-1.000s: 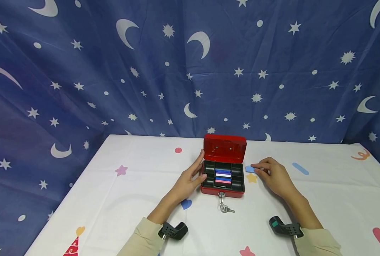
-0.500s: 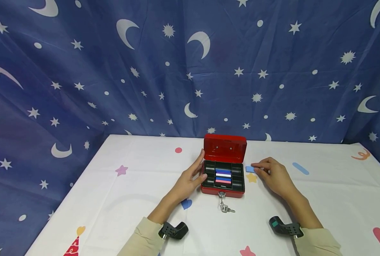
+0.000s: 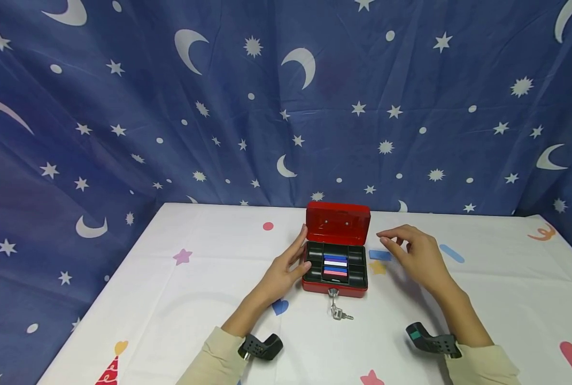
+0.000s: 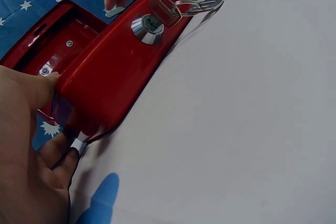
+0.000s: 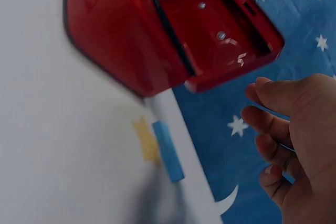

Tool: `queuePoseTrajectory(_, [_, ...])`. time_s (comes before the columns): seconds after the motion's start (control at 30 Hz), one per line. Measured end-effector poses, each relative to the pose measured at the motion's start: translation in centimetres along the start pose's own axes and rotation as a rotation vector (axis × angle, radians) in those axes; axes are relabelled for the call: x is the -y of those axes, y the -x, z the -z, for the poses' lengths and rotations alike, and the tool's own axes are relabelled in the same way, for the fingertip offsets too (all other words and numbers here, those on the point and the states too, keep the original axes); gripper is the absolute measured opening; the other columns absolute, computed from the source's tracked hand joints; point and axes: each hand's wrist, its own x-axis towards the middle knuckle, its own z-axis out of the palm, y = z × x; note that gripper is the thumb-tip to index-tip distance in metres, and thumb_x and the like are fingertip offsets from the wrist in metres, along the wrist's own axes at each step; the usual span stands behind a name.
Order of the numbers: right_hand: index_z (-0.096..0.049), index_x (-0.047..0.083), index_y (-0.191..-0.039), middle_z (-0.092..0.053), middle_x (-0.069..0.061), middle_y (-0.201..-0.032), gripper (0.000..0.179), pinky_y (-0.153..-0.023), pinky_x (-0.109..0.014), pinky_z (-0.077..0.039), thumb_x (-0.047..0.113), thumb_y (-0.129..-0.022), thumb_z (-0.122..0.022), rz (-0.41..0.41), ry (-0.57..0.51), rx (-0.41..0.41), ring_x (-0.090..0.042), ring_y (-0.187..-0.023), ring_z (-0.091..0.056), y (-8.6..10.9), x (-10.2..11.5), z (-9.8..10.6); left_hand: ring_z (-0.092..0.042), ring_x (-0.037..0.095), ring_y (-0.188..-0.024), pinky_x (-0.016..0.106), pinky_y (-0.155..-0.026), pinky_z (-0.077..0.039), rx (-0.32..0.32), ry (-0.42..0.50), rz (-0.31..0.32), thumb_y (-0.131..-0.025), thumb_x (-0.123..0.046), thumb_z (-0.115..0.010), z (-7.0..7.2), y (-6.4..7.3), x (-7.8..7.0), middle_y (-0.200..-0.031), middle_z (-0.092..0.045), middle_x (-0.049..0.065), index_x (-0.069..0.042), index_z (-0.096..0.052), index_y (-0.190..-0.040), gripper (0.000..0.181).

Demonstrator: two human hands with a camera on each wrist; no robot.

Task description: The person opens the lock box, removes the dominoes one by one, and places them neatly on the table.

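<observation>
Left hand (image 3: 282,271): on the left side of the red cash box (image 3: 315,286), thumb on the rim, fingers straight along the outer side, thumb and fingers apart. Lid (image 3: 338,222) raised. Black tray (image 3: 357,276) inside; blue, white and pink strips (image 3: 335,263) lie in its middle column. Keys (image 3: 339,314) hang at the front lock. Right hand (image 3: 418,258): raised, fingers loosely bent, nothing seen between them. Blue strip (image 3: 380,255) lies on the white tablecloth (image 3: 218,278), right of the box, just beside a printed yellow star (image 3: 378,267).
</observation>
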Motion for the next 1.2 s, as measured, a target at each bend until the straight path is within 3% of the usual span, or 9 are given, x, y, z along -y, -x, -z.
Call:
queuePoseTrajectory(0.3, [-0.075,0.014,-0.102,-0.067,-0.001,-0.095,0.015,-0.055,-0.025,-0.040,0.014,-0.087,-0.070,0.004,-0.031,0.017,-0.014,-0.073,-0.047,-0.2,1.4,0.4,-0.028,0.035,-0.138,0.043,-0.111,-0.026,-0.005,-0.003,0.001,-0.097,-0.004,-0.052,0.0,0.0,0.0,-0.158,-0.010,0.006,-0.010,-0.012,-0.154,0.070])
queuePoseTrajectory(0.57, [-0.075,0.016,-0.104,-0.066,0.004,-0.089,0.017,-0.055,-0.025,-0.039,0.021,-0.088,-0.071,0.004,-0.075,0.061,-0.015,-0.068,-0.045,-0.2,2.5,0.0,-0.029,0.035,-0.138,0.042,-0.111,-0.026,-0.003,-0.005,0.000,-0.097,-0.004,-0.052,0.1,0.0,0.0,-0.158,-0.010,0.006,-0.010,-0.013,-0.154,0.070])
queuePoseTrajectory(0.83, [-0.073,0.019,-0.107,-0.066,0.003,-0.096,0.023,-0.059,-0.027,-0.043,0.019,-0.084,-0.075,0.037,-0.117,0.139,-0.017,-0.078,-0.049,0.1,3.8,-1.7,-0.028,0.034,-0.138,0.043,-0.111,-0.026,0.001,0.000,-0.006,-0.097,-0.004,-0.052,0.1,0.0,0.1,-0.159,-0.009,0.006,-0.010,-0.012,-0.154,0.070])
queuePoseTrajectory(0.97, [-0.073,0.020,-0.110,-0.067,0.002,-0.103,0.027,-0.066,-0.034,-0.049,0.017,-0.083,-0.075,0.068,-0.136,0.175,-0.018,-0.088,-0.052,0.2,4.1,-2.9,-0.028,0.033,-0.138,0.042,-0.111,-0.025,0.003,0.002,-0.002,-0.097,-0.005,-0.052,0.1,0.0,0.2,-0.159,-0.010,0.005,-0.011,-0.012,-0.154,0.070])
queuePoseTrajectory(1.07, [-0.072,0.019,-0.111,-0.067,0.001,-0.107,0.028,-0.074,-0.040,-0.051,0.015,-0.083,-0.075,0.097,-0.133,0.189,-0.017,-0.095,-0.051,0.4,4.3,-3.6,-0.029,0.034,-0.138,0.043,-0.111,-0.026,0.001,-0.001,0.004,-0.097,-0.005,-0.052,0.1,0.0,0.0,-0.159,-0.010,0.005,-0.011,-0.012,-0.154,0.069])
queuePoseTrajectory(1.2, [-0.072,0.019,-0.112,-0.068,0.001,-0.107,0.028,-0.076,-0.039,-0.050,0.014,-0.084,-0.074,0.127,-0.101,0.188,-0.016,-0.096,-0.049,0.6,4.5,-4.2,-0.029,0.035,-0.138,0.044,-0.111,-0.026,-0.002,-0.007,0.014,-0.097,-0.005,-0.052,0.0,0.0,-0.2,-0.158,-0.011,0.006,-0.011,-0.013,-0.154,0.069])
